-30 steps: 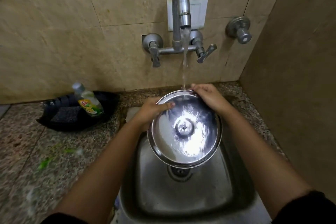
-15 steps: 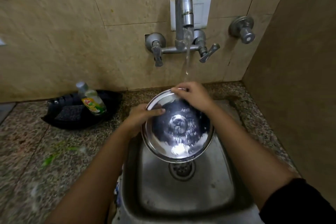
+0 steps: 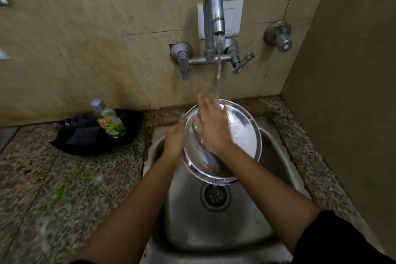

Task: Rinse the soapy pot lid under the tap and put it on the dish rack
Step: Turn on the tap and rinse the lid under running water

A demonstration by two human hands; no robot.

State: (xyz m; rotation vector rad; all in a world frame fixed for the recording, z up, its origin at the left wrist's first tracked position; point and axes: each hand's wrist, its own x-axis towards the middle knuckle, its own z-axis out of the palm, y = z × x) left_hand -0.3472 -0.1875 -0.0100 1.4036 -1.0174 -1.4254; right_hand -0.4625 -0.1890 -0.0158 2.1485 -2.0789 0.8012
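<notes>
The round steel pot lid (image 3: 246,133) is held tilted over the steel sink (image 3: 214,221), its inner face toward me and wet. My left hand (image 3: 174,139) grips its left rim from behind. My right hand (image 3: 212,128) lies flat on the lid's face with fingers spread, covering its middle. Water runs from the wall tap (image 3: 213,17) onto the lid's top edge by my right fingertips. No dish rack is in view.
A black tray (image 3: 70,135) on the granite counter at left holds a dish-soap bottle (image 3: 109,122) and a dark scrub pad (image 3: 82,136). A side wall closes in at right. A separate valve (image 3: 279,37) sits right of the tap. The sink drain (image 3: 215,196) lies below the lid.
My right hand slid from the lid's top rim onto its face, fingers now spread flat. The lid tilted more upright under the stream. My left hand stays on the left rim.
</notes>
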